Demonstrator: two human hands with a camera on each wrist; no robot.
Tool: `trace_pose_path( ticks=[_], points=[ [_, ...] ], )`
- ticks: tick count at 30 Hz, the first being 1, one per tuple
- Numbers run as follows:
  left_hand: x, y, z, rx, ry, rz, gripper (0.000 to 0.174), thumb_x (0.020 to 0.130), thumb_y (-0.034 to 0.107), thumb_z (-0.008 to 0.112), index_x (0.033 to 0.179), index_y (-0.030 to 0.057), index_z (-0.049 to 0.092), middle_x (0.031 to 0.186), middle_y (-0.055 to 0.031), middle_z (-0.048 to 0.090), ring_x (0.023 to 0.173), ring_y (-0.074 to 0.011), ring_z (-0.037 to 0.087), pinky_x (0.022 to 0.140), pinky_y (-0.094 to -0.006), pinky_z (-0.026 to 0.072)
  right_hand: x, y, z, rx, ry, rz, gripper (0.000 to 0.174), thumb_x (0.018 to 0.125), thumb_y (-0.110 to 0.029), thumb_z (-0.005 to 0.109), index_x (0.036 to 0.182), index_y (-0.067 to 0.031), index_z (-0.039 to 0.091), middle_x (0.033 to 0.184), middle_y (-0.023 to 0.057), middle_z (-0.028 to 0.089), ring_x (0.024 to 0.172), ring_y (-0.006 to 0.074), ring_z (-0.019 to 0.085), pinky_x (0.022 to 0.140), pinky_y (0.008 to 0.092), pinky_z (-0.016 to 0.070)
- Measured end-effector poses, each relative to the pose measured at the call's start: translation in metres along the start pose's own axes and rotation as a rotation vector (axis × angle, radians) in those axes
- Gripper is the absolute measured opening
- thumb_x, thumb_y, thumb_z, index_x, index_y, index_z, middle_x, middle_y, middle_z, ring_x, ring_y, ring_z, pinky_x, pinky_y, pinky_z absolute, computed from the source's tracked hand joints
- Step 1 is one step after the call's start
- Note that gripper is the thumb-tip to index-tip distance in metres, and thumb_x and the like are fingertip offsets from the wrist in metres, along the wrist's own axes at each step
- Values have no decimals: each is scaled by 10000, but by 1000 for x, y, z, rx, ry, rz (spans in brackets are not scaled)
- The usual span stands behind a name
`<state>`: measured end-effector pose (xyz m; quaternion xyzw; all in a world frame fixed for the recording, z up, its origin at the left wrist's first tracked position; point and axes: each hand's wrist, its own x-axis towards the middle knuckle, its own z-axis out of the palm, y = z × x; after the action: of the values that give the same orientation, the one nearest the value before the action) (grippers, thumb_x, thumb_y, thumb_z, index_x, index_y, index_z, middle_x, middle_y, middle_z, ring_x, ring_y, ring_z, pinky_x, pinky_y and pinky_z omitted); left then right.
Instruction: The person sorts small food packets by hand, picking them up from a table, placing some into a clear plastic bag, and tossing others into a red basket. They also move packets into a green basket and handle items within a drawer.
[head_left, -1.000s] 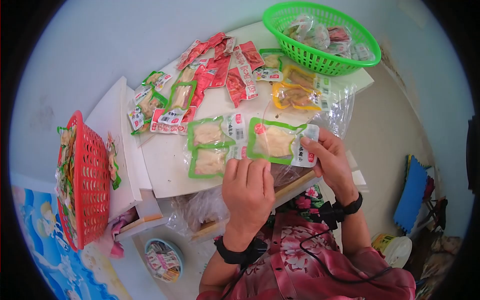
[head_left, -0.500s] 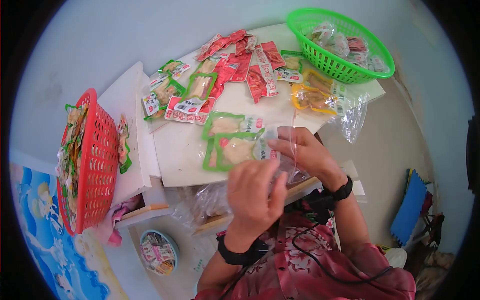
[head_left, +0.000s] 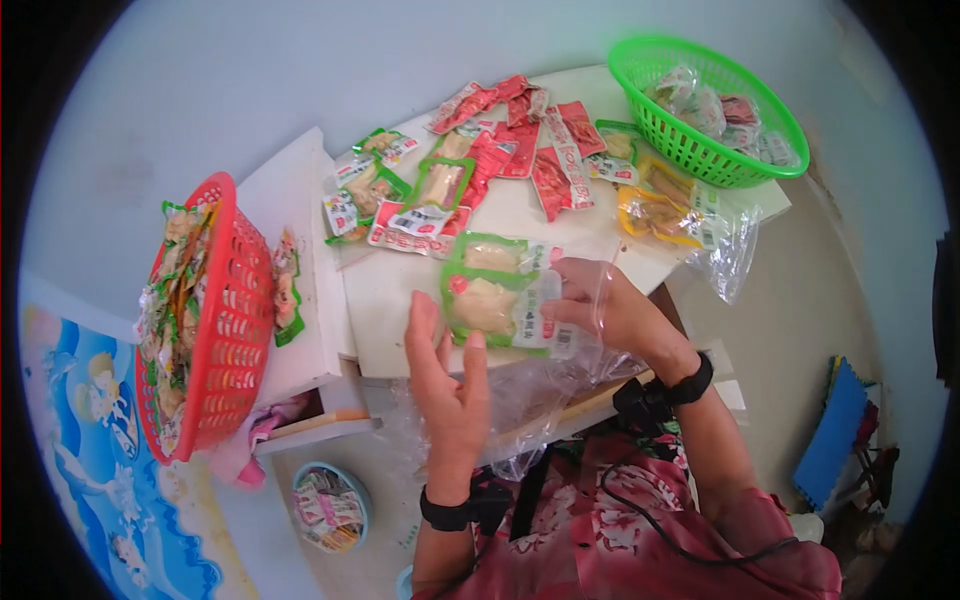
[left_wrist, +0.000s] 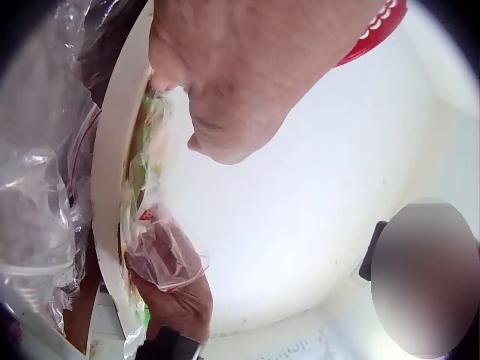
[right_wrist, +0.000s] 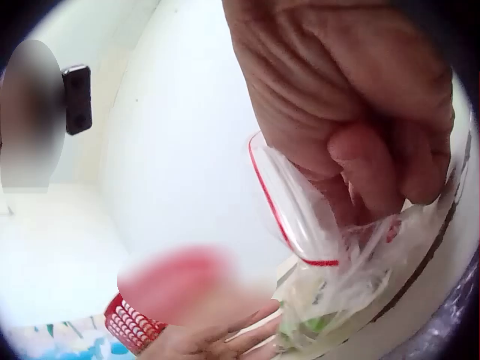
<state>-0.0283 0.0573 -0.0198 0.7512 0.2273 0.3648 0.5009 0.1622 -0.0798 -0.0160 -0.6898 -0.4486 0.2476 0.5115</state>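
Two green-edged vacuum food packets (head_left: 485, 305) with pale contents overlap at the table's front edge, inside a clear zip bag (head_left: 590, 335). My right hand (head_left: 615, 308) reaches into the mouth of that bag and pinches the white printed ends of the packets. Around its fingers, the bag's red zip line (right_wrist: 279, 214) shows in the right wrist view. At the packets' left side my left hand (head_left: 447, 390) is spread, fingers extended and thumb apart, right by the bag's closed end. The left wrist view has the left hand (left_wrist: 240, 82) over the packets.
Red packets (head_left: 520, 145) and green-edged ones lie across the back of the table (head_left: 390, 310). A yellow-edged pair (head_left: 660, 210) lies bagged at right. Behind stands a green basket (head_left: 730, 165); a red basket (head_left: 225, 330) is at left. Clear bags (head_left: 530, 400) fill the drawer below.
The upper packet has moved left onto the packets in the bag, with the right hand following into the bag's mouth. My left hand has uncurled and shifted left. The head view has turned slightly.
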Motion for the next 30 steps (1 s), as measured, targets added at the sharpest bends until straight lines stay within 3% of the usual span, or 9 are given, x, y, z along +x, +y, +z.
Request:
trace_pose_path(
  ticks=[1,3,5,6,10,16,22,28,30],
  points=[
    [2,0,-2,6,-16,-7,684,999,87,612,1601,31,292,1586,-222,399,1459,-317,423,1156,-447,404,1,1,3,-69,59,-82,352,933,-149,747,1200,53,639,835,49,686,704,79,587,635,264,459],
    [6,1,-7,19,-45,-26,688,990,93,631,1597,37,311,1568,-221,424,1443,-316,443,1138,-442,425,-1,-4,5,14,107,8,418,932,-142,751,1272,55,609,850,75,699,688,82,608,591,253,474],
    [13,2,-11,110,-22,26,636,980,109,651,1554,33,387,1519,-205,481,1385,-298,499,1095,-428,462,-13,-42,-3,313,80,362,424,931,-117,740,1298,42,599,870,103,697,715,101,631,572,273,504],
    [19,1,-14,156,-20,61,608,980,112,653,1534,29,417,1507,-195,494,1369,-289,513,1083,-426,469,-16,-35,-1,281,136,296,424,946,-101,724,1316,45,578,903,126,711,630,113,635,508,268,503],
    [58,6,-19,245,-47,150,475,984,131,654,1426,4,537,1428,-164,565,1301,-269,562,1029,-414,495,-39,-23,-8,390,310,230,274,981,-70,667,1223,47,614,905,116,722,595,110,632,543,253,509],
    [117,10,-4,745,-79,422,434,916,119,688,1327,5,605,1303,-203,617,1215,-358,586,1016,-420,486,-78,-25,-24,406,505,212,132,1002,-61,625,1101,24,645,913,109,724,604,91,613,561,234,504],
    [147,-6,-2,1081,-193,337,392,818,70,682,1204,19,639,1166,-157,648,1073,-375,591,936,-482,490,-108,-18,-33,458,576,229,117,1002,-55,618,1091,13,652,906,106,723,595,94,608,556,232,504],
    [159,-28,-2,1097,-190,389,236,846,111,683,1073,46,693,1022,-151,685,1025,-375,604,870,-484,498,-119,-8,-33,480,566,232,132,1010,-67,617,1110,10,653,903,100,721,603,90,608,553,229,505],
    [162,-28,-1,1029,-139,342,184,890,127,653,1041,29,687,993,-158,685,1043,-380,601,903,-479,496,-118,-9,-32,491,569,234,137,1013,-72,616,1115,11,654,902,99,720,605,87,607,553,227,505]
  ],
)
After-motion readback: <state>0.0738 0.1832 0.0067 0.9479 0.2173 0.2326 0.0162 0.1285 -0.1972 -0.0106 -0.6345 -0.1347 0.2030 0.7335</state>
